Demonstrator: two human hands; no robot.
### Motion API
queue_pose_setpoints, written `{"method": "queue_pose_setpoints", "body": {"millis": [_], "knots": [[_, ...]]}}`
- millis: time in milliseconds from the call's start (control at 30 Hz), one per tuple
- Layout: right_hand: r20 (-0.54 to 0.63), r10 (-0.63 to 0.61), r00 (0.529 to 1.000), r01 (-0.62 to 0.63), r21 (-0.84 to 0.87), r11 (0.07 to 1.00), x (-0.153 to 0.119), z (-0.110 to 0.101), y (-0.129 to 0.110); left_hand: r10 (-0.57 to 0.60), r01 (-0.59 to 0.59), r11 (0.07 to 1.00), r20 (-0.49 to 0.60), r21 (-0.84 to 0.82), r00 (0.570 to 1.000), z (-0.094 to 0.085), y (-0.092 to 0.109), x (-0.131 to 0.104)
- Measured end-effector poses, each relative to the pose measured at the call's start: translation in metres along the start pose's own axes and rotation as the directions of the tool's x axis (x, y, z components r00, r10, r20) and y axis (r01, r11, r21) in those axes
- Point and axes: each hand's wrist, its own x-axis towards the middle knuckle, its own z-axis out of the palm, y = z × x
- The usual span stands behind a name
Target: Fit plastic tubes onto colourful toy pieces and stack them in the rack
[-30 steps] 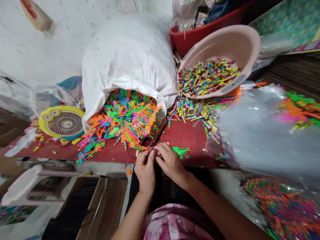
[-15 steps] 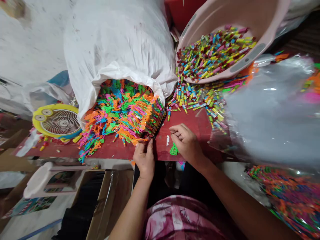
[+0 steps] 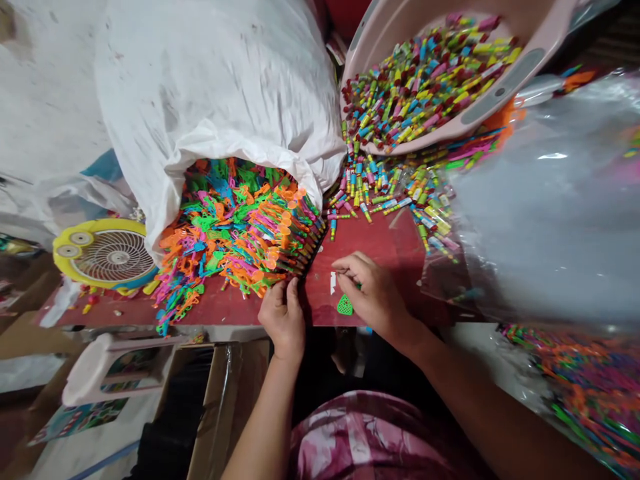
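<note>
Now, sack: our white sack (image 3: 220, 87) lies on the red counter (image 3: 385, 243), spilling bright plastic toys (image 3: 240, 227).
Left hand (image 3: 284, 319): fingers pinching the pile's near edge.
Right hand (image 3: 373, 293): fingers clenched around a green toy piece (image 3: 345, 305).

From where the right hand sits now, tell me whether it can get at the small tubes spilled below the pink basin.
Probably yes: the right hand faces bare red tabletop up to the spilled tubes, nothing between.

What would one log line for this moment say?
left hand: touching spilled toy pile | right hand: over green piece | surface: red table
</note>
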Motion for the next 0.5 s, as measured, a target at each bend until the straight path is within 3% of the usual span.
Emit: {"method": "queue_pose_setpoints", "body": {"millis": [300, 500], "knots": [[-0.004, 0.000, 1.000, -0.001, -0.004, 1.000, -0.001, 0.000, 0.000, 0.014, -0.014, 1.000, 0.018, -0.024, 1.000, 0.000, -0.005, 0.004], [-0.007, -0.001, 1.000, 0.001, 0.014, 1.000, -0.001, -0.001, 0.000, 0.164, -0.165, 0.980, 0.017, 0.116, 0.986, 0.001, -0.012, 0.005]]}}
